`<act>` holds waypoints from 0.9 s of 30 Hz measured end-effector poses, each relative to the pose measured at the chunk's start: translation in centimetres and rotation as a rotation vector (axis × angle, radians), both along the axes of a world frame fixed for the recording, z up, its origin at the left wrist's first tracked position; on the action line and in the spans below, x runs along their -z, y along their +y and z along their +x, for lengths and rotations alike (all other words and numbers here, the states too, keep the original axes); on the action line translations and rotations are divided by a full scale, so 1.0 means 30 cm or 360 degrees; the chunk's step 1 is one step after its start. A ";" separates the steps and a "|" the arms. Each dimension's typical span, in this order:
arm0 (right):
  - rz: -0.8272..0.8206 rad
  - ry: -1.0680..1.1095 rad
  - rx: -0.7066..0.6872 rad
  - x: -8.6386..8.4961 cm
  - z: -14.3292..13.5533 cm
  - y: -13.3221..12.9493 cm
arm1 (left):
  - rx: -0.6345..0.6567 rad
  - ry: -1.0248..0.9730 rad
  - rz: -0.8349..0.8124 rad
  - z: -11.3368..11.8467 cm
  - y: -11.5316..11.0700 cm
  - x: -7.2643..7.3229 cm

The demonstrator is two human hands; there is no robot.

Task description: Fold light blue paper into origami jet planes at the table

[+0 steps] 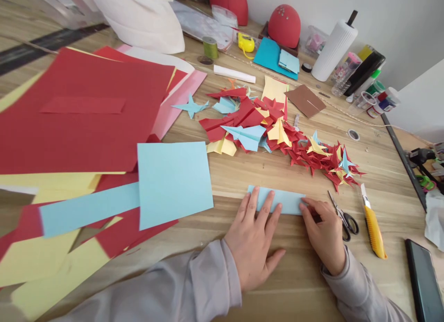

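Observation:
A folded strip of light blue paper [290,201] lies flat on the wooden table in front of me. My left hand [255,238] rests on its left part with the fingers spread out. At the strip's right end, my right hand [322,227] pinches the edge between thumb and forefinger. To the left lies a square blue sheet [175,185], partly over a long blue strip [92,208]. Beyond my hands is a heap of folded paper pieces [249,114] in red, blue and yellow, including paper planes and star shapes.
Small scissors [343,215], a yellow utility knife [373,227] with its blade out and a phone [426,280] lie to the right. Stacked red paper [104,141] covers the left side. A white bottle [335,49] and a yellow tape measure [246,43] stand at the back.

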State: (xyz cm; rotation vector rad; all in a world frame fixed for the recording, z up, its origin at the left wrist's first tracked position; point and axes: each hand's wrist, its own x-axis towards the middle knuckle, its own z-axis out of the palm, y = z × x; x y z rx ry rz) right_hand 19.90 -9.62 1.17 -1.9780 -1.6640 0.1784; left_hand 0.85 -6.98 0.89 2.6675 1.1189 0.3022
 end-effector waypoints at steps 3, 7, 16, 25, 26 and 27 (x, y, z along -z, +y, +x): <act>0.0007 -0.0020 -0.0003 -0.001 -0.001 0.000 | -0.0003 0.0001 -0.0011 0.001 0.000 -0.001; -0.0006 -0.0036 0.0005 0.000 -0.002 0.000 | -0.0021 -0.0007 -0.0016 0.003 -0.001 -0.002; -0.0025 -0.0016 -0.0002 0.005 0.003 0.002 | -0.0006 0.0000 0.0006 0.002 0.001 0.003; -0.0005 -0.0039 -0.0024 0.007 0.004 0.001 | -0.0005 0.0016 0.0021 0.003 0.000 0.005; 0.0004 -0.0042 -0.0033 0.007 0.005 0.001 | -0.0006 0.0022 0.0020 0.003 0.000 0.005; 0.0011 -0.0046 -0.0039 0.007 0.005 0.001 | -0.0005 0.0031 0.0020 0.003 0.000 0.005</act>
